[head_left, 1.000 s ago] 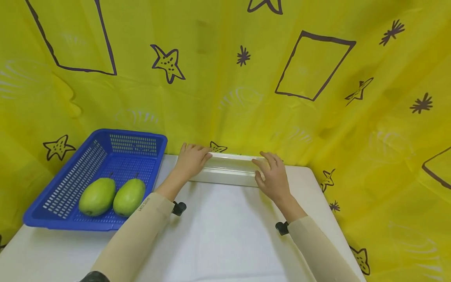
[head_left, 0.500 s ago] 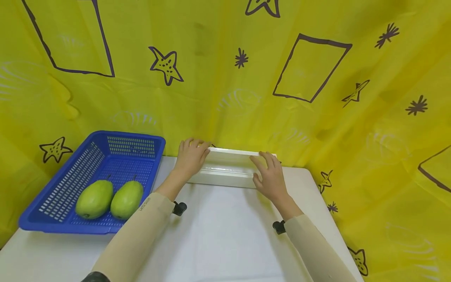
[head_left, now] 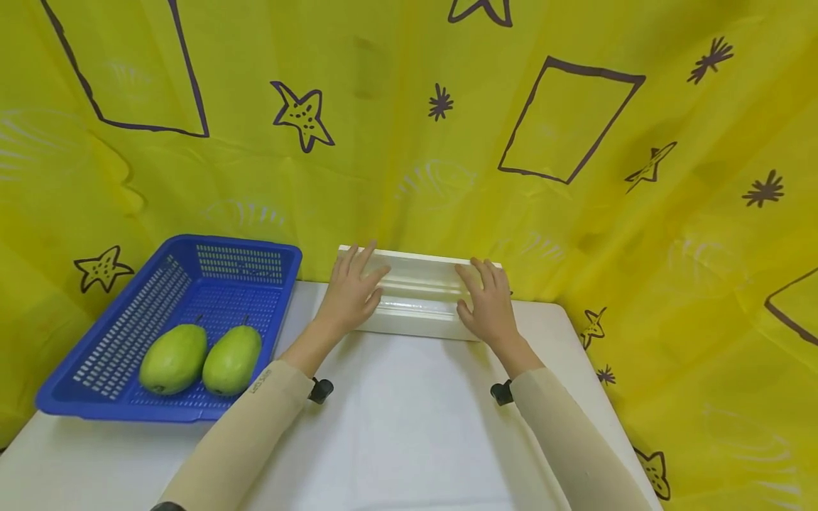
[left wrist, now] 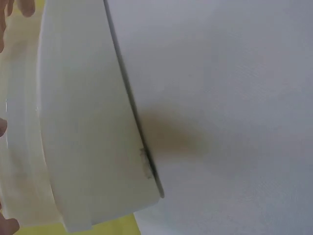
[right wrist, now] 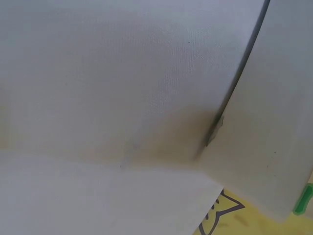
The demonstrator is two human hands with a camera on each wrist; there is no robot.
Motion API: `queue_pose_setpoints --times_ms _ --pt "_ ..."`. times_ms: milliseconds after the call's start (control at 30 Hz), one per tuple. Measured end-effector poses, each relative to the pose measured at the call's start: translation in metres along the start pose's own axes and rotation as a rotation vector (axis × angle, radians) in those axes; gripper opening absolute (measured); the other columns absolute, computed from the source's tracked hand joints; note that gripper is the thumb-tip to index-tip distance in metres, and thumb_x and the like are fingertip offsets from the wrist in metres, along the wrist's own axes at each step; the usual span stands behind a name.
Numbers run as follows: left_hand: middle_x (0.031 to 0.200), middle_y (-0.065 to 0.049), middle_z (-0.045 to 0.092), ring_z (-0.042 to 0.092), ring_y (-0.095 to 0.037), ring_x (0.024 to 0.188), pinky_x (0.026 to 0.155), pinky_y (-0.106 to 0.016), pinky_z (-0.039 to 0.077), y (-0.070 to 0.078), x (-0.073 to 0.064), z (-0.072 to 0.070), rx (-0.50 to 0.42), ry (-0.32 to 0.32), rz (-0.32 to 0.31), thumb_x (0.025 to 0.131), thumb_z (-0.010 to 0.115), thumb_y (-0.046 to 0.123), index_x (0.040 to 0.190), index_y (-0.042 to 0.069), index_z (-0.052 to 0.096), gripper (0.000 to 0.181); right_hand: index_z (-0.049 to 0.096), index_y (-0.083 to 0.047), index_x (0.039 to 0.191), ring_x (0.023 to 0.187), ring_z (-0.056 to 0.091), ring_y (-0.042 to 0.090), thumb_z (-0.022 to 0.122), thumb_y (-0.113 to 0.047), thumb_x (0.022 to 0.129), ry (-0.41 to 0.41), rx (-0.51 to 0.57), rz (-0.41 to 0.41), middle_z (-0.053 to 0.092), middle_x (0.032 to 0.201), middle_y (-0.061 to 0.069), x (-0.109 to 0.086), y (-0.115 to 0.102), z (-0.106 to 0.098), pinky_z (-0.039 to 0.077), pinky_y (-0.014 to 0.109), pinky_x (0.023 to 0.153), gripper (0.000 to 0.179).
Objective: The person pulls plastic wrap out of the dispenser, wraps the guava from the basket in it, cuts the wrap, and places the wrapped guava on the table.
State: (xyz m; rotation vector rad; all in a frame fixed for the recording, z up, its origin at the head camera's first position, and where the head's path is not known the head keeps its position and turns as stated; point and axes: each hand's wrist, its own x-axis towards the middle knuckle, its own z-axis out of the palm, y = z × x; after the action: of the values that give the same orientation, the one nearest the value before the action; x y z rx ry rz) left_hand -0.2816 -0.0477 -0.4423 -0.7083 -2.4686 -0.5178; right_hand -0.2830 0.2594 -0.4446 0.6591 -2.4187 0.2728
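A long white box (head_left: 422,325) lies along the back of the table, its flap-like upper panel (head_left: 422,262) tilted up behind a glossy inner strip. My left hand (head_left: 348,294) rests at the box's left end, fingers spread over the raised panel. At the other end my right hand (head_left: 491,298) touches the panel with spread, slightly bent fingers. The left wrist view shows the box's plain front wall (left wrist: 88,112), with a few fingertips (left wrist: 9,226) at the image's left edge. The right wrist view shows the box's other end (right wrist: 264,132), without the hand.
To the left stands a blue plastic basket (head_left: 281,284) holding two green fruits, one (head_left: 174,359) beside the other (head_left: 231,360), both with short stems. A white cloth (head_left: 422,426) covers the table. Behind and to the right hangs a yellow curtain (head_left: 396,206) with drawn stars.
The white box's upper panel has swung up and back, showing more of the inside. Both hands have moved upward with it, their fingers now over the panel.
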Motion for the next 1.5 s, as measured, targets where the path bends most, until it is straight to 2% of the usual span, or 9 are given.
queue_pose_setpoints --times_ms 133,267,433,633,767,1033,1267,1500 --pt "0.165 -0.017 0.017 0.012 -0.047 0.15 0.115 -0.069 0.019 -0.001 -0.001 0.004 0.017 -0.081 -0.014 0.096 0.065 0.03 0.14 0.016 0.058 0.047 0.053 -0.011 0.141 0.138 0.034 0.05 0.073 -0.018 0.082 -0.038 0.009 0.048 0.043 0.148 0.024 0.003 0.002 0.0 0.023 0.073 0.11 0.063" --pt "0.167 -0.016 0.009 0.005 -0.043 0.152 0.117 -0.068 0.017 -0.001 0.0 0.005 0.04 -0.173 -0.056 0.1 0.056 0.041 0.148 0.016 0.05 0.054 0.048 -0.013 0.147 0.146 0.024 0.047 0.069 -0.028 0.089 -0.12 0.015 0.107 0.033 0.158 0.022 0.006 0.003 0.001 0.018 0.072 0.113 0.064" --pt "0.167 -0.016 0.007 0.009 -0.046 0.151 0.117 -0.067 0.017 -0.002 0.002 0.005 0.051 -0.282 -0.108 0.102 0.049 0.048 0.153 0.016 0.04 0.062 0.04 -0.017 0.153 0.152 0.008 0.043 0.062 -0.04 0.095 -0.243 0.027 0.163 0.016 0.165 0.019 0.009 0.003 0.004 0.009 0.069 0.117 0.067" --pt "0.166 -0.015 0.014 0.008 -0.046 0.151 0.118 -0.067 0.013 -0.004 0.0 0.008 0.056 -0.396 -0.16 0.103 0.041 0.054 0.157 0.016 0.033 0.066 0.036 -0.017 0.155 0.152 0.004 0.043 0.059 -0.047 0.096 -0.306 0.051 0.189 0.009 0.166 0.02 0.012 -0.002 0.006 0.007 0.068 0.117 0.07" --pt "0.166 -0.015 0.016 0.01 -0.046 0.15 0.117 -0.067 0.014 -0.005 -0.002 0.009 0.057 -0.412 -0.173 0.104 0.039 0.054 0.157 0.016 0.033 0.065 0.033 -0.017 0.156 0.152 0.004 0.041 0.056 -0.051 0.097 -0.363 0.06 0.208 0.009 0.166 0.019 0.012 -0.004 0.007 0.007 0.067 0.118 0.072" --pt "0.165 -0.016 0.018 0.011 -0.046 0.15 0.116 -0.069 0.014 -0.007 -0.006 0.01 0.012 -0.42 -0.195 0.104 0.039 0.053 0.155 0.015 0.036 0.064 0.033 -0.013 0.156 0.152 0.005 0.042 0.054 -0.056 0.096 -0.458 0.125 0.262 0.014 0.165 0.02 0.008 -0.003 0.013 0.005 0.055 0.123 0.077" --pt "0.165 -0.015 0.019 0.009 -0.045 0.151 0.117 -0.069 0.009 -0.01 -0.007 0.013 0.0 -0.454 -0.215 0.104 0.037 0.054 0.157 0.017 0.032 0.064 0.035 -0.014 0.155 0.152 0.008 0.043 0.05 -0.061 0.096 -0.526 0.21 0.318 0.016 0.165 0.018 0.006 -0.002 0.014 0.006 0.057 0.122 0.078" --pt "0.164 -0.014 0.022 0.008 -0.043 0.152 0.118 -0.068 0.006 -0.01 -0.007 0.013 -0.024 -0.473 -0.228 0.105 0.034 0.054 0.158 0.019 0.031 0.064 0.034 -0.013 0.156 0.151 0.011 0.045 0.048 -0.061 0.097 -0.565 0.196 0.323 0.022 0.163 0.02 0.006 -0.001 0.015 0.006 0.057 0.123 0.077"
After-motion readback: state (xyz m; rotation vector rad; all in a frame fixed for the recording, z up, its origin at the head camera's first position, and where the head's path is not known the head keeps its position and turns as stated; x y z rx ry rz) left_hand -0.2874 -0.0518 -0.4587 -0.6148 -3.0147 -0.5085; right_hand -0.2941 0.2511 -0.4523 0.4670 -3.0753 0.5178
